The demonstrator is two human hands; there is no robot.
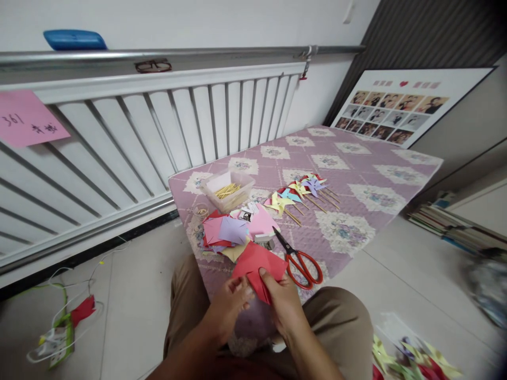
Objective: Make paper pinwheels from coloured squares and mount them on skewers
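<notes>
Both hands hold a red sheet of paper (258,264) over the near corner of a purple quilted mat (348,179). My left hand (227,306) pinches its lower left part, and my right hand (284,306) grips its folded lower right part with the thumb on top. Just beyond lies a loose pile of coloured paper squares (229,232). Red-handled scissors (301,264) lie shut to the right of the sheet. Several finished paper pinwheels on sticks (301,192) lie farther back.
A clear plastic box of wooden sticks (227,191) stands at the mat's back left. A white radiator (138,137) runs along the wall with a pink note (26,119). A photo board (396,108) leans at the right; books (447,221) and more pinwheels (412,359) lie on the floor.
</notes>
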